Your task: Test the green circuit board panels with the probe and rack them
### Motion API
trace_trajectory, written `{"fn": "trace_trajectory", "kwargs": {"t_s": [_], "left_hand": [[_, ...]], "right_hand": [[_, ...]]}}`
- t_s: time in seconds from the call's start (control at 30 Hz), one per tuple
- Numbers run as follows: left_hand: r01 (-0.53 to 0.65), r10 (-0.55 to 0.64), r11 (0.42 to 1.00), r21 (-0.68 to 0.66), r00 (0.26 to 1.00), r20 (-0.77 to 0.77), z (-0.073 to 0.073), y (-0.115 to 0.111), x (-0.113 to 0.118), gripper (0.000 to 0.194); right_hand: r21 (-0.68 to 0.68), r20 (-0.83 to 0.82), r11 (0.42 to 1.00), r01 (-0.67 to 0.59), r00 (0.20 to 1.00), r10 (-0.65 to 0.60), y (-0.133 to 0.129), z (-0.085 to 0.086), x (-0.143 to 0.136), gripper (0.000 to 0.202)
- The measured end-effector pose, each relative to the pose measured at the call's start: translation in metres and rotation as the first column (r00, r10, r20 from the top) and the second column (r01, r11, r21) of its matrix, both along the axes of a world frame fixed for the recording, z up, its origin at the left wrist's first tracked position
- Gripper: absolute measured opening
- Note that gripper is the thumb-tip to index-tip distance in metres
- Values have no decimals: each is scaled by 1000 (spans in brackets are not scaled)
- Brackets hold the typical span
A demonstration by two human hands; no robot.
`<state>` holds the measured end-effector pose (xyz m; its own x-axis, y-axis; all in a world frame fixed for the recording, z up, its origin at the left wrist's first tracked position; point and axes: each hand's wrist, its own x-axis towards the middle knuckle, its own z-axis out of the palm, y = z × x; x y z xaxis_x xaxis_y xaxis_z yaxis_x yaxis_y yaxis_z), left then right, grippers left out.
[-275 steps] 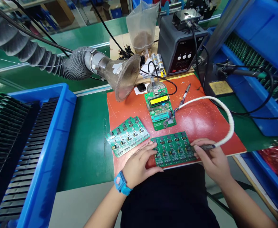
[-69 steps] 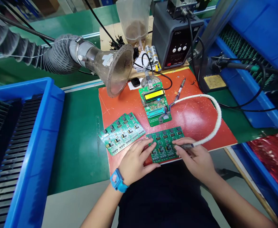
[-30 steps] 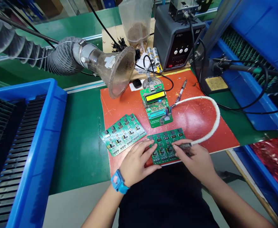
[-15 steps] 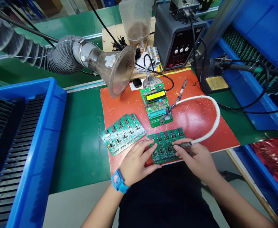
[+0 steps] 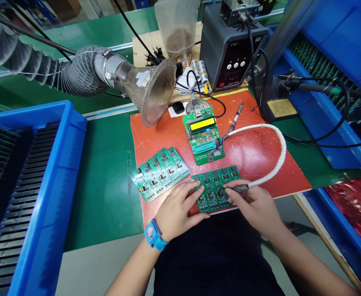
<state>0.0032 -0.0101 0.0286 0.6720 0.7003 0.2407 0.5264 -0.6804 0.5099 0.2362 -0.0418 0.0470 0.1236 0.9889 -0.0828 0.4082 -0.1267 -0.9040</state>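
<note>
A green circuit board panel [image 5: 214,190] with several small digit displays lies on the red mat [image 5: 254,152] close to my body. My left hand [image 5: 180,203] rests flat on its left end, fingers spread. Between the fingertips of my right hand [image 5: 256,203] is a probe [image 5: 241,188] on a white sleeved cable [image 5: 280,142]; its tip is at the panel's right half, the exact contact hidden by my fingers. The cable leads to a green programmer board [image 5: 204,137] with a lit yellow screen. A stack of similar panels [image 5: 162,173] lies to the left.
A fume extractor funnel [image 5: 158,92] hangs over the mat's back left. Blue bins stand at the left [image 5: 49,197] and right [image 5: 325,152]. Behind are a soldering station unit [image 5: 232,49] and a plastic container [image 5: 177,28]. A pen [image 5: 236,117] lies on the mat.
</note>
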Motion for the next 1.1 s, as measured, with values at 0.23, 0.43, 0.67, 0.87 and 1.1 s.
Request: {"fn": "trace_trajectory", "kwargs": {"t_s": [0.23, 0.43, 0.67, 0.87, 1.1], "left_hand": [[-5, 5, 1000, 3, 1000, 12, 1, 0, 1, 62], [-7, 7, 1000, 6, 1000, 6, 1, -1, 0, 63], [-4, 4, 1000, 7, 1000, -6, -1, -1, 0, 63], [-8, 8, 1000, 6, 1000, 4, 0, -1, 0, 63], [-5, 5, 1000, 10, 1000, 3, 0, -1, 0, 62]], "right_hand": [[-14, 4, 1000, -7, 1000, 7, -1, -1, 1, 17], [-13, 19, 1000, -4, 1000, 4, -1, -1, 0, 17], [-11, 28, 1000, 4, 1000, -4, 1, 0, -1, 18], [-3, 14, 1000, -3, 1000, 3, 0, 0, 0, 19], [-3, 41, 1000, 2, 999, -2, 0, 1, -1, 20]]}}
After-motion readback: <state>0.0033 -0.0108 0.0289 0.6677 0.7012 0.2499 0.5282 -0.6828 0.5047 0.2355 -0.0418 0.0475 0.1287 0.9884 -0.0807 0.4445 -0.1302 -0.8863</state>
